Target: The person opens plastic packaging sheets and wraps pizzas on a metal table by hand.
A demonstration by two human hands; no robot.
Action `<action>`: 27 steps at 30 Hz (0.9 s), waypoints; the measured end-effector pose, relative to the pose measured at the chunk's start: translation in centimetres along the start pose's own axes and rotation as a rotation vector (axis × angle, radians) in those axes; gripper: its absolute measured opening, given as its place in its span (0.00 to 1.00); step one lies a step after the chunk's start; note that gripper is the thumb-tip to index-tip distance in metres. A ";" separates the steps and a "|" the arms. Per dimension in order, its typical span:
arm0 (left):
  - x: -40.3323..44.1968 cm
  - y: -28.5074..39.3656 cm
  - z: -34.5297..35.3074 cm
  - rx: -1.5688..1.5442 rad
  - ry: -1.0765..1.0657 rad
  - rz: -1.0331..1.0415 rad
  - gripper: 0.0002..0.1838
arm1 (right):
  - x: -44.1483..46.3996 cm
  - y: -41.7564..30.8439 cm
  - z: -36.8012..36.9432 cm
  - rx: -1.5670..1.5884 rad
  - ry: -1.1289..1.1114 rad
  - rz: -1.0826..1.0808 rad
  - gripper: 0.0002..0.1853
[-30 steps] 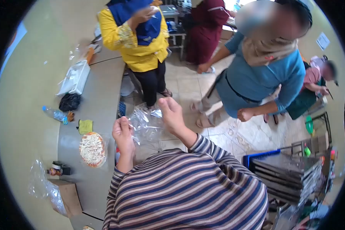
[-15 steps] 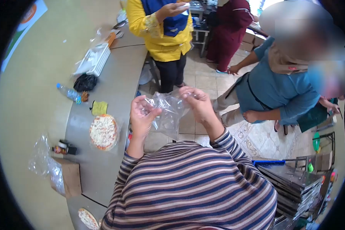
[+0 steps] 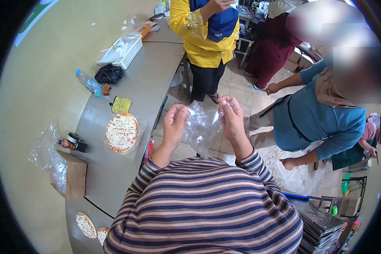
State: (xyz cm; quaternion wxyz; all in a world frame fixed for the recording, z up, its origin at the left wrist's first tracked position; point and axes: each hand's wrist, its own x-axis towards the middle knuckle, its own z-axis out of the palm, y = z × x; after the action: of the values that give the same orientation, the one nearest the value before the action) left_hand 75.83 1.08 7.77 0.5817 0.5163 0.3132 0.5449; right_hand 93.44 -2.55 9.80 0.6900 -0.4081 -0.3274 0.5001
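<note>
Between my two hands a clear plastic bag (image 3: 202, 129) is stretched out in front of my striped shirt. My left hand (image 3: 173, 127) is closed on its left edge, thumb against fingers. The opposite edge is pinched in my right hand (image 3: 233, 120). To the left, a topped pizza (image 3: 122, 133) lies on clear plastic on the grey table (image 3: 101, 169). A yellow-green cloth pouch (image 3: 122, 105) lies just beyond the pizza.
A white basket (image 3: 133, 53), a black plastic bag (image 3: 109, 74), a water bottle (image 3: 86, 80) and a cardboard box (image 3: 74, 175) stand along the wall side. More pizza (image 3: 86, 225) lies nearer. Several people stand ahead and right, one in blue (image 3: 309, 122).
My hands have drawn the bag's edges apart, and it hangs flatter and wider. The view has shifted a little. The person in blue has lowered one hand from the waist.
</note>
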 end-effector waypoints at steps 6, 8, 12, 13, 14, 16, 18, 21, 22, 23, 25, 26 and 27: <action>0.5 0.4 1.3 0.255 0.099 0.081 0.14 | 0.7 0.2 1.2 -0.307 0.181 -0.124 0.14; 0.9 0.5 1.5 0.297 0.156 0.048 0.17 | 1.5 0.0 1.6 -0.369 0.234 -0.190 0.15; 1.0 -0.3 5.1 0.195 0.322 0.285 0.20 | -0.3 1.5 7.8 -0.454 0.204 -0.414 0.13; 1.4 1.3 5.3 0.187 0.279 0.288 0.19 | -0.2 0.5 8.5 -0.427 0.178 -0.421 0.12; 1.3 3.0 5.6 0.185 0.238 0.278 0.19 | -0.4 -0.5 9.1 -0.401 0.154 -0.415 0.12; 1.6 3.5 5.4 0.272 0.223 0.328 0.19 | -0.6 -1.4 9.7 -0.410 0.149 -0.478 0.11; 2.4 3.9 5.2 0.506 0.284 0.452 0.19 | 1.4 -1.4 7.6 -0.803 0.118 -0.734 0.11; 5.7 3.4 -3.2 0.229 0.522 0.258 0.19 | 7.3 -1.8 -2.3 -0.621 0.512 -0.380 0.16; 6.6 3.5 -5.4 0.124 0.571 0.198 0.18 | 9.1 0.1 -5.8 -0.612 0.567 -0.257 0.17; 6.5 3.9 -4.7 0.118 0.564 0.203 0.19 | 8.9 0.0 -4.9 -0.480 0.520 -0.203 0.17; 5.5 4.2 -2.6 0.106 0.551 0.192 0.20 | 7.0 -0.1 -3.1 -0.230 0.431 -0.076 0.18; 5.6 3.5 -3.0 0.027 0.502 0.208 0.20 | 7.1 0.2 -3.3 -0.179 0.396 -0.119 0.18; 5.5 3.4 -3.2 -0.003 0.540 0.156 0.20 | 7.2 0.3 -3.7 -0.136 0.401 -0.135 0.18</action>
State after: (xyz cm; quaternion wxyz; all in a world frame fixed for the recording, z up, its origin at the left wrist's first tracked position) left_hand 73.00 6.74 11.24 0.4344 0.3741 0.4153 0.7063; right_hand 98.50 3.53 8.16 0.7442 -0.5220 -0.2433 0.3382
